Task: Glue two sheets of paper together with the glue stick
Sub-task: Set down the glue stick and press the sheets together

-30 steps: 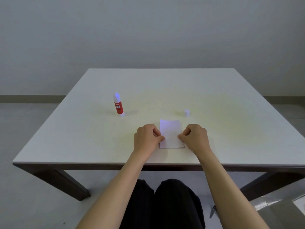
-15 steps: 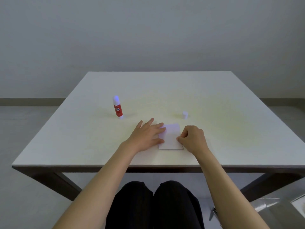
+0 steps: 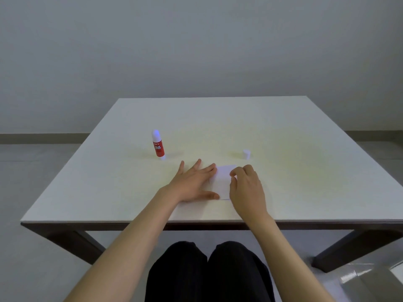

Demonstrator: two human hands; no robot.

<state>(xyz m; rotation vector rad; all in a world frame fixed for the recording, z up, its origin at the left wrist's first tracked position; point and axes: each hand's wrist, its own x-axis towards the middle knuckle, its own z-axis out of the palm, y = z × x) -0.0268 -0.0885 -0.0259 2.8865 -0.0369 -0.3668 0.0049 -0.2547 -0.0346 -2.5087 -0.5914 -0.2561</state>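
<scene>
The fingers of the left hand are spread wide and are laid flat on the desk, with the palm down. The tips of the index and middle fingers and the thumb are placed on the left edge of the paper. Nothing is gripped by this hand. The fingers of the right hand are curled inward and are pressed down on the right part of the paper; whether the edge of a sheet is pinched between them cannot be told. The paper is white and lies flat near the front edge of the desk, between the 2 hands. Whether it is 1 sheet or 2 sheets laid together cannot be seen.

Behind the left hand, a red glue stick is stood upright on the desk, with its bluish tip uncovered. A small white cap is stood behind the right hand, well apart from the glue stick. The 2 bare forearms are stretched over the front edge of the desk, and dark trousers are seen below.
</scene>
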